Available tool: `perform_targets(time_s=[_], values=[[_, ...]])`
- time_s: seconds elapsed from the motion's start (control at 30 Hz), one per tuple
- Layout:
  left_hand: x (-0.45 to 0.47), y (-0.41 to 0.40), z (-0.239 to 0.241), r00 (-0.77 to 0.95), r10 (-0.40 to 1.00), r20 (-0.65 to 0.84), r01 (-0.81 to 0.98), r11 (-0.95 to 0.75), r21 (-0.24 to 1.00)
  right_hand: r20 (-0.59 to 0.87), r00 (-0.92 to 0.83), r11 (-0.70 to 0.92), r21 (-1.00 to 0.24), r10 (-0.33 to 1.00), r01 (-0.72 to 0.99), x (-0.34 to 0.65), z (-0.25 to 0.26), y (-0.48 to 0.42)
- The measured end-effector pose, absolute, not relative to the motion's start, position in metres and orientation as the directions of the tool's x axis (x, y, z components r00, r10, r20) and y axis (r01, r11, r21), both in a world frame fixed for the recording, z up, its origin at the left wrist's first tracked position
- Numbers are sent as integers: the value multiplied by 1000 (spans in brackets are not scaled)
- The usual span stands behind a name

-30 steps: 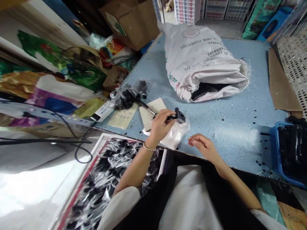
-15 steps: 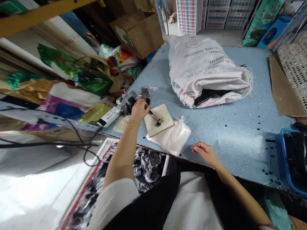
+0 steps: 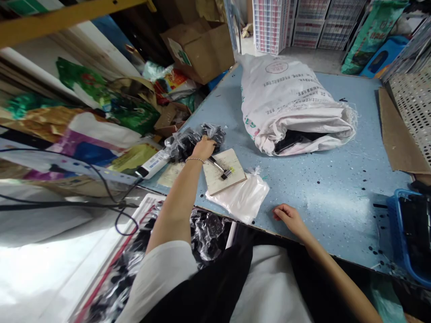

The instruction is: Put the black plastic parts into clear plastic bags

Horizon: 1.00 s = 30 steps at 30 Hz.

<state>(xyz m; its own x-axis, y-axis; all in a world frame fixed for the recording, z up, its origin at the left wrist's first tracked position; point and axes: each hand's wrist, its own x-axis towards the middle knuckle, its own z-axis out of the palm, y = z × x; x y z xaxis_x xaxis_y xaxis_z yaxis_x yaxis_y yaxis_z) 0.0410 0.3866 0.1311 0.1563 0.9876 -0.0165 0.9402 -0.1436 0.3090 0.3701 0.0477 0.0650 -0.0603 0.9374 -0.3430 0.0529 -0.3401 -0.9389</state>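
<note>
My left hand (image 3: 204, 148) reaches forward onto a clear plastic bag of small black parts (image 3: 188, 140) at the left edge of the blue table (image 3: 323, 179); its fingers curl on the bag. Just right of that hand a stack of paper slips (image 3: 225, 170) lies under a black binder clip (image 3: 223, 170). A pile of empty clear plastic bags (image 3: 241, 197) lies beside the slips. My right hand (image 3: 288, 218) rests near the table's front edge with fingers loosely curled and nothing in them.
A large white woven sack (image 3: 289, 103) lies open on the table's far middle, dark parts showing inside. A blue basket (image 3: 404, 233) of black parts stands at the right edge. A box of bagged black parts (image 3: 202, 233) sits below the front edge. Cardboard (image 3: 397, 130) lies right.
My left hand put the small black part down, left the clear bags and moved forward-left onto the bag of black parts. The right hand stayed near the front edge.
</note>
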Motion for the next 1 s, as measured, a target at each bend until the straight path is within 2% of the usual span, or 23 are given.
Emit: perform_targets(time_s=[0.17,0.3,0.4,0.5,0.57,0.63,0.73,0.83,0.93,1.0], values=[[60,384,119,-56,991,118,936,11,353,-315,-52,-309,-945,948,105,367,64,40],[75,383,123,-123,986,116,928,73,364,-308,-112,-286,-943,945,172,382,71,56],[89,366,135,-80,991,111,940,37,340,-126,-5,-114,-913,992,392,403,90,107],[111,328,145,64,983,170,938,-118,326,83,73,9,-718,994,696,415,113,182],[128,295,146,178,967,184,898,-236,371,85,126,-61,-539,988,840,413,124,231],[144,263,144,289,940,179,805,-340,487,33,172,-139,-457,984,879,409,129,265],[165,222,135,396,901,177,556,-389,735,0,191,-167,-494,981,853,412,126,280],[187,196,121,419,907,48,217,-151,965,32,214,-154,-590,976,793,428,117,252],[224,196,109,401,912,-89,61,70,996,43,213,-123,-698,976,706,445,108,204],[257,212,108,322,945,-47,120,8,993,34,208,-111,-756,977,645,450,100,175]])
